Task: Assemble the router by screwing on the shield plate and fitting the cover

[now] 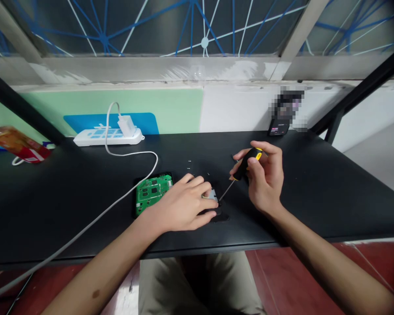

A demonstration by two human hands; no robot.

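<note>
Head view looks down on a black matte tabletop (315, 192) where both bare hands meet near the middle. Right hand (264, 181) is closed round a small screwdriver with a black-and-yellow handle (248, 162), fingers curled about the grip, its thin metal shaft slanting down toward seven o'clock so the tip reaches a small grey metal part (213, 195). Left hand (184, 205) lies palm-down over a dark flat casing (221, 216), fingers bent and pinching that grey part at their tips; how much of the casing lies under the palm cannot be told. Just beside the left hand, at nine o'clock from it, sits a green rectangular circuit board (153, 191) with black chips and pale printed markings, lying flat in a black frame. A few tiny pale screws (189, 162) lie scattered at twelve o'clock from the left hand. Farther off at eleven o'clock rests a white power strip (108, 136) with a white plug adapter, its grey cable (95, 221) trailing across the table toward seven o'clock
</note>
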